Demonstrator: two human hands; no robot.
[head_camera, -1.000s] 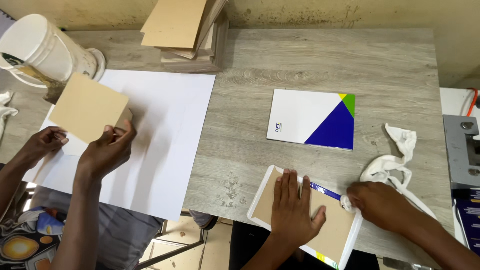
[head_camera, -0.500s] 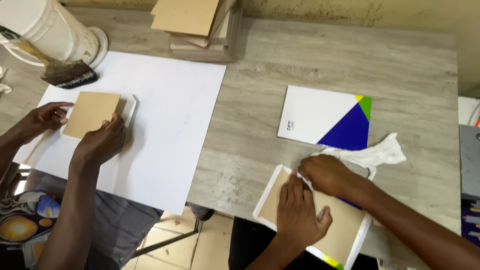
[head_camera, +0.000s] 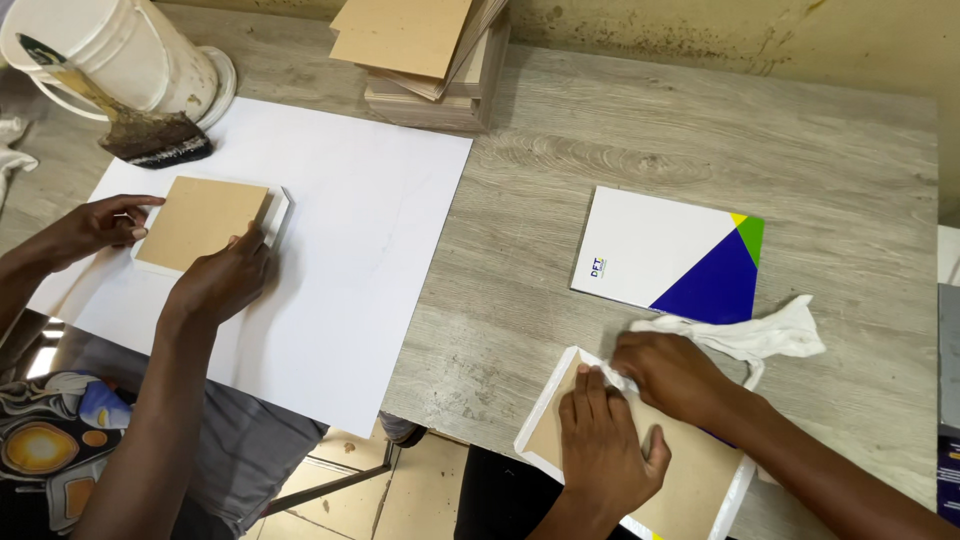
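Observation:
A brown board (head_camera: 690, 480) lies on a white-edged sheet (head_camera: 545, 425) at the table's near edge. My left hand (head_camera: 603, 447) rests flat on the board, fingers together, pressing it down. My right hand (head_camera: 672, 375) is closed on a white cloth (head_camera: 760, 338) and presses it on the board's upper left edge, just past my left fingertips. The cloth trails to the right over the grey table (head_camera: 620, 150).
A white cover with a blue and green corner (head_camera: 650, 250) lies just beyond the cloth. At the left a co-worker's hands (head_camera: 220, 280) hold a brown square board (head_camera: 195, 220) on a large white sheet (head_camera: 370, 250). White bucket (head_camera: 130, 50), brush (head_camera: 150, 135), stacked boards (head_camera: 430, 50) behind.
My right hand has moved left across the board with the cloth, up to my left hand. The co-worker has laid the brown square down on the white sheet.

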